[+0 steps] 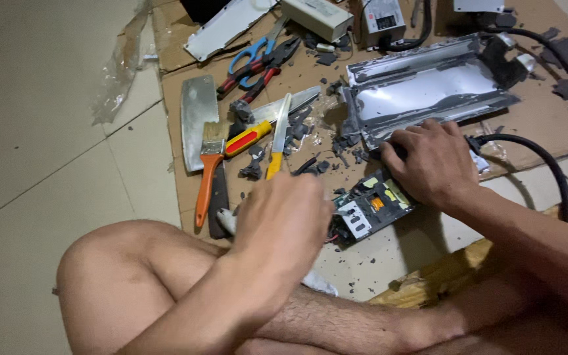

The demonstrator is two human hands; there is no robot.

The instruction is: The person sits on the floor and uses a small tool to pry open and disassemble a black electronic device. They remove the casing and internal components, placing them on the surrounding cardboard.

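- The right hand (432,162) presses flat on the far end of the circuit board (371,209), pinning it to the floor.
- The left hand (283,220) is clenched around a knife (278,135), blade pointing away.
- The circuit board lies between both hands, long axis slanting from near-left to far-right, nearer the right hand.
- Beyond lies an opened metal casing (428,89).

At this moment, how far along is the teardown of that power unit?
Done: the silver metal casing lies opened flat on the cardboard, with dark potting crumbs scattered about. In hand: the right hand presses down on the circuit board, while the left hand is raised beside it; what it grips is hidden. Left: dark material still clings to the board's edges.
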